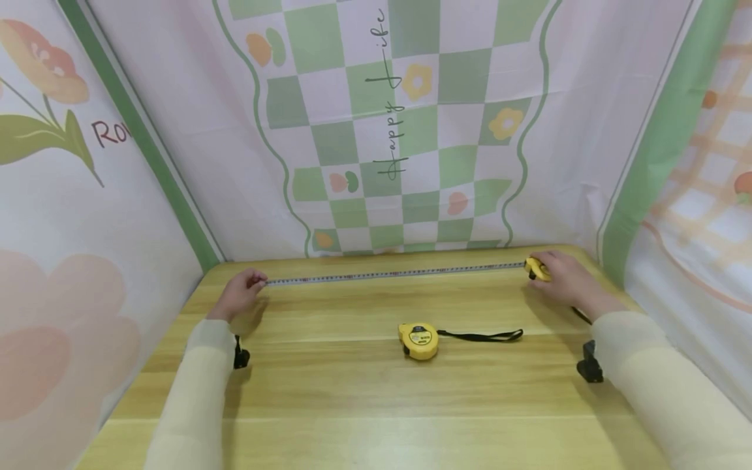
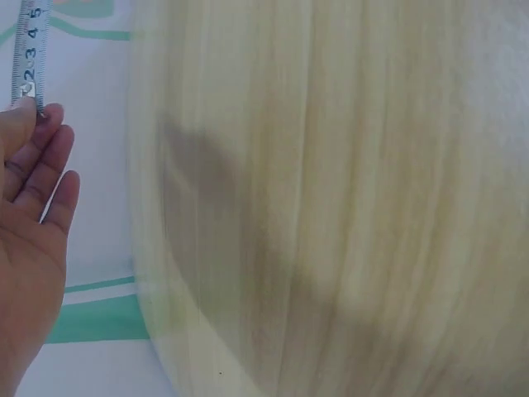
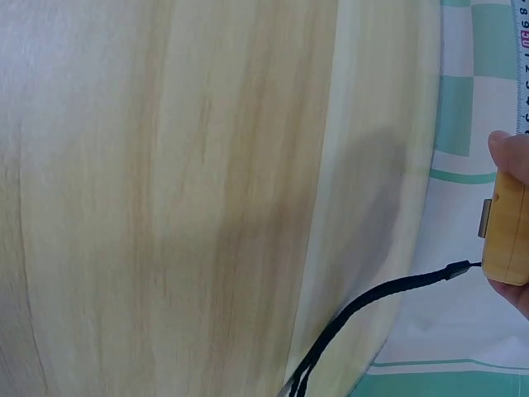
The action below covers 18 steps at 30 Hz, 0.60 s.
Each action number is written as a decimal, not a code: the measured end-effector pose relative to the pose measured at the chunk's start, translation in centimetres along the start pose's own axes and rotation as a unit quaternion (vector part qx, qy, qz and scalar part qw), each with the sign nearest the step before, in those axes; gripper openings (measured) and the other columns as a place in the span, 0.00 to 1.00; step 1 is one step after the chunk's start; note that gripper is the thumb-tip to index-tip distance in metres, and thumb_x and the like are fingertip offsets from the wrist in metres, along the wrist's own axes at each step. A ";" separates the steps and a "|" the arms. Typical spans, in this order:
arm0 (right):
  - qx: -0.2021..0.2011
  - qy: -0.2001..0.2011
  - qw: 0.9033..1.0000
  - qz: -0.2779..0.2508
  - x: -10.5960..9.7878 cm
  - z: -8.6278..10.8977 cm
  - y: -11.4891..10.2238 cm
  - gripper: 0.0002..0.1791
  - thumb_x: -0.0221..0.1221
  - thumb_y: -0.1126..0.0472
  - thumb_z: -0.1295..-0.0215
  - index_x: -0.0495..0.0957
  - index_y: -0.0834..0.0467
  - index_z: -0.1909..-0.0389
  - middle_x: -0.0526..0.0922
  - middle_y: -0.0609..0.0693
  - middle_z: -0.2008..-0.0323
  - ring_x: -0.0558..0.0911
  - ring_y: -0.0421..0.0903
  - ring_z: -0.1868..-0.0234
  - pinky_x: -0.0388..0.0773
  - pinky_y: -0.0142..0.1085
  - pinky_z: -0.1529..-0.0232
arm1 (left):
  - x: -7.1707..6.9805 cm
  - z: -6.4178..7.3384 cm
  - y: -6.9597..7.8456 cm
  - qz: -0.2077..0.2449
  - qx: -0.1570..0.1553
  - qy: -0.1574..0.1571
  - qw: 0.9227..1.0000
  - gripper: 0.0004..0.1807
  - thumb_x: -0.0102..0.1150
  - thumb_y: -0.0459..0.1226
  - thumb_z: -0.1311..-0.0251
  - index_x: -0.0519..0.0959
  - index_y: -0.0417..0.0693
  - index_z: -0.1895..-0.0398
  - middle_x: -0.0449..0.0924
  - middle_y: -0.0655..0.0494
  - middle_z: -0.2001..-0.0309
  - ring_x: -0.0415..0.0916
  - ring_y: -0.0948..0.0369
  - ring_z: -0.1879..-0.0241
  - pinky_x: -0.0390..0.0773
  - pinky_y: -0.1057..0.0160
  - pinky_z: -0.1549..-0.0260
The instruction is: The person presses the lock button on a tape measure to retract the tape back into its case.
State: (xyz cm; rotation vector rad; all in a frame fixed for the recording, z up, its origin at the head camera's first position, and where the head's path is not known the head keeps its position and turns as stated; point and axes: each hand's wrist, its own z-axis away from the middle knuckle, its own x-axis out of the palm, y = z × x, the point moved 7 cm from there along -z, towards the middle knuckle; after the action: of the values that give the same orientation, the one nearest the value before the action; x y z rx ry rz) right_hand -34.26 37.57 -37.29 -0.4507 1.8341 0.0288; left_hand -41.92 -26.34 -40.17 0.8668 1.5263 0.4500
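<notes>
A tape measure blade (image 1: 395, 273) stretches nearly level between both hands above the back of the table. At its hooked end, my left hand (image 1: 239, 292) pinches the tip between thumb and finger; the left wrist view shows the low numbers on the blade (image 2: 30, 51) beside the thumb. My right hand (image 1: 563, 275) grips the yellow tape measure case (image 1: 537, 269) at the other end. From that case (image 3: 506, 231) a black wrist strap (image 3: 372, 296) hangs down in the right wrist view. Much of the right hand is cut off there.
A second yellow tape measure (image 1: 420, 341) lies on the wooden table (image 1: 329, 391), its black strap (image 1: 482, 337) stretched to the right. Patterned cloth (image 1: 411, 130) hangs behind the table and on both sides.
</notes>
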 end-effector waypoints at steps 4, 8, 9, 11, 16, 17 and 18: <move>0.004 -0.006 1.000 0.002 -0.3 -0.1 0.3 0.36 0.68 0.61 0.43 0.66 0.74 0.39 0.70 0.77 0.48 0.71 0.73 0.49 0.66 0.65 0.48 | -0.2 -0.1 0.3 0.020 -0.002 0.012 1.000 0.10 0.47 0.30 0.28 0.72 0.32 0.51 0.74 0.33 0.53 0.71 0.40 0.52 0.73 0.52 0.53; 0.016 -0.018 1.000 0.011 -0.7 -0.2 0.5 0.37 0.68 0.58 0.41 0.64 0.72 0.37 0.69 0.76 0.44 0.68 0.73 0.45 0.62 0.66 0.43 | -0.4 0.0 0.5 0.030 -0.008 0.021 0.999 0.11 0.46 0.31 0.28 0.72 0.31 0.49 0.74 0.34 0.52 0.71 0.41 0.52 0.72 0.54 0.54; 0.016 -0.019 1.000 0.015 -0.8 -0.2 0.4 0.37 0.67 0.57 0.41 0.64 0.72 0.37 0.69 0.76 0.44 0.68 0.74 0.44 0.61 0.66 0.43 | -0.4 0.0 0.6 0.031 -0.007 0.023 0.999 0.11 0.46 0.31 0.28 0.72 0.31 0.49 0.74 0.34 0.53 0.71 0.41 0.52 0.73 0.55 0.54; 0.018 -0.020 0.999 0.018 -1.1 -0.2 0.4 0.37 0.67 0.56 0.41 0.65 0.71 0.37 0.69 0.75 0.43 0.67 0.74 0.44 0.61 0.66 0.42 | -0.5 0.0 0.8 0.033 -0.004 0.025 0.999 0.12 0.46 0.31 0.28 0.71 0.30 0.48 0.74 0.34 0.53 0.71 0.41 0.52 0.73 0.57 0.56; 0.021 -0.022 1.000 0.001 -1.6 -0.2 0.7 0.37 0.66 0.58 0.40 0.63 0.72 0.36 0.68 0.76 0.44 0.68 0.73 0.45 0.63 0.66 0.44 | -0.6 0.1 1.2 0.042 -0.003 0.025 0.999 0.13 0.47 0.31 0.28 0.71 0.29 0.47 0.74 0.35 0.53 0.71 0.41 0.51 0.73 0.59 0.55; 0.023 -0.022 0.999 -0.004 -1.7 -0.2 0.8 0.37 0.66 0.59 0.40 0.63 0.72 0.36 0.68 0.76 0.44 0.68 0.73 0.45 0.64 0.66 0.45 | -0.6 0.0 1.2 0.040 -0.004 0.024 0.999 0.13 0.47 0.32 0.28 0.71 0.30 0.47 0.74 0.35 0.52 0.71 0.42 0.51 0.73 0.59 0.54; 0.021 -0.021 1.000 -0.007 -1.9 -0.2 0.9 0.36 0.66 0.59 0.40 0.63 0.72 0.36 0.68 0.76 0.44 0.68 0.73 0.45 0.64 0.66 0.45 | -0.6 0.0 1.3 0.040 -0.004 0.024 0.999 0.14 0.48 0.32 0.28 0.71 0.30 0.47 0.74 0.35 0.52 0.71 0.43 0.51 0.73 0.57 0.53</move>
State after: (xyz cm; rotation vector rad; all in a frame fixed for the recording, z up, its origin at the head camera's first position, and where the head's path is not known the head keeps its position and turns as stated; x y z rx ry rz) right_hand -34.27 38.90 -35.71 -0.4318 1.7869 -0.0094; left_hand -41.61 -25.98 -38.80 0.9186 1.5354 0.5386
